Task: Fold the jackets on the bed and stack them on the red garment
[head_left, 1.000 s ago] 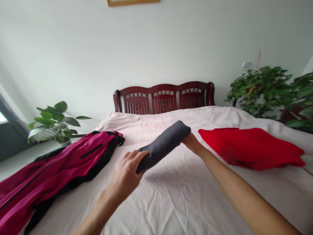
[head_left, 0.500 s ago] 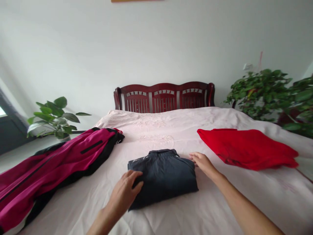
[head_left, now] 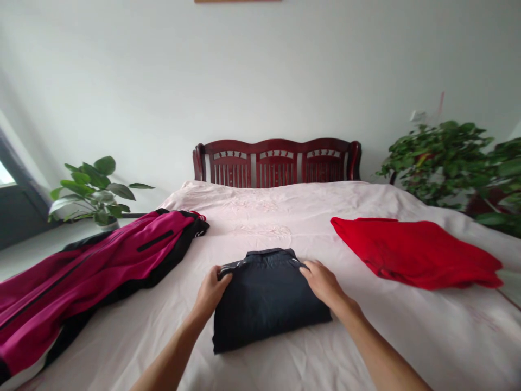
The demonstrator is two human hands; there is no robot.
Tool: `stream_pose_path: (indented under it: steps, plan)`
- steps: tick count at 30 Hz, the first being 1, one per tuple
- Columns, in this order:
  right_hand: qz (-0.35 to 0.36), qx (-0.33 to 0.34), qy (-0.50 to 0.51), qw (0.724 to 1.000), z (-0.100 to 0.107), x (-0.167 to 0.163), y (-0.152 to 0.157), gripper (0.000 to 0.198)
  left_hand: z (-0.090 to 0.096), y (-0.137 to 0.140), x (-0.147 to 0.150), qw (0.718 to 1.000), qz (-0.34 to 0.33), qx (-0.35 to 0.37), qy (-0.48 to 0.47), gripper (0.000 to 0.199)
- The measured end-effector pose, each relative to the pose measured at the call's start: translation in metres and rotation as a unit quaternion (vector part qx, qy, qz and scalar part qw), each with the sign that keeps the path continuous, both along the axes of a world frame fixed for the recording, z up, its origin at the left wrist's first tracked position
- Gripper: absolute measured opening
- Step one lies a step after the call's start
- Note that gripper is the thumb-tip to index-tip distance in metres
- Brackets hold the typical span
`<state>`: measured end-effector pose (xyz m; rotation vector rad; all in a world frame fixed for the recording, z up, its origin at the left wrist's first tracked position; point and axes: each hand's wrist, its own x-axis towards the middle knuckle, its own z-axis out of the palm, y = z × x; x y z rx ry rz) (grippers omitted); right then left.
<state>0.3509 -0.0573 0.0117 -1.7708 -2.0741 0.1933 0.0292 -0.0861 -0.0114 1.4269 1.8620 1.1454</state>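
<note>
Garment in hand: folded dark navy cloth bundle (head_left: 266,296), squared off into a thick rectangle, lying flat near the middle of the pale pink bedsheet (head_left: 285,217), its collar or waistband edge turned toward the carved dark-red wooden headboard (head_left: 277,163).
Left hand: the left hand (head_left: 211,290) sits at the bundle's far left corner, fingers curled over the top edge and thumb tucked at the side, gripping the cloth rather than lying flat on it.
Right hand: the right hand (head_left: 321,279) is at the far right corner, fingers bent and pressed onto the fabric; whether the thumb is under the fold I cannot tell from here.
Step, as I judge it: the folding looks done and this is the tidying of the far edge, both corners being squared or taken hold of together.
Next move calls for: even pressure from both sides, so the layers do not slip apart, and a level lift if the bundle is to be carried.
Left of the bundle: a long magenta and black zip jacket (head_left: 93,271) spread unfolded toward the bed's edge, well apart.
Right of the bundle: a folded bright red cloth garment (head_left: 415,258), lying flat, also apart.
Beyond the bed: leafy green potted plants (head_left: 95,193) on both sides.
</note>
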Motion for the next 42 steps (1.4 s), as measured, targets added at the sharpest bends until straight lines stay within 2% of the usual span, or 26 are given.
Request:
stream_pose_path:
  steps: [3,4,10,15,20,23,27,30,35,38,40,42]
  plan:
    - [0.044,0.12,0.055,0.99,0.003,-0.003,0.007,0.025,-0.005,-0.014,-0.005,0.999,0.019,0.027,-0.016,0.042]
    - [0.059,0.141,0.065,0.986,0.003,-0.005,0.011,0.024,-0.008,-0.017,-0.006,0.999,0.026,0.031,-0.019,0.042]
    - [0.088,0.062,-0.009,0.994,-0.005,-0.021,0.026,0.019,-0.018,-0.023,-0.007,0.997,0.07,0.028,-0.024,0.035]
    - [0.091,0.089,-0.026,0.992,0.007,-0.025,0.026,0.022,-0.02,-0.022,-0.01,0.996,0.08,0.034,-0.025,0.038]
    - [0.054,-0.005,-0.01,0.998,-0.003,-0.021,0.033,0.021,-0.026,-0.014,-0.017,0.998,0.05,0.007,-0.038,0.041]
    - [0.03,-0.01,-0.013,0.999,-0.012,-0.02,0.033,0.021,-0.028,-0.012,-0.017,0.998,0.046,0.005,-0.042,0.044]
    - [-0.033,-0.006,-0.014,0.999,-0.012,-0.017,0.032,0.028,-0.027,-0.018,-0.012,0.997,0.042,0.035,-0.047,0.051]
    - [-0.042,-0.008,-0.007,0.999,-0.011,-0.017,0.037,0.032,-0.026,-0.019,-0.01,0.998,0.04,0.038,-0.002,0.052]
    - [-0.02,-0.016,0.019,0.999,-0.017,-0.016,0.046,0.027,-0.023,-0.012,-0.016,0.994,0.043,-0.034,0.09,0.045]
    - [-0.016,-0.037,0.03,0.999,-0.013,-0.009,0.048,0.032,-0.014,-0.014,-0.021,0.99,0.04,-0.058,0.125,0.046]
    - [-0.016,-0.039,0.037,0.998,-0.004,-0.004,0.046,0.038,-0.003,-0.019,-0.021,0.984,0.044,-0.051,0.167,0.048]
    - [-0.019,-0.024,0.045,0.999,0.007,-0.005,0.039,0.042,0.01,-0.024,-0.014,0.969,0.036,-0.008,0.244,0.05]
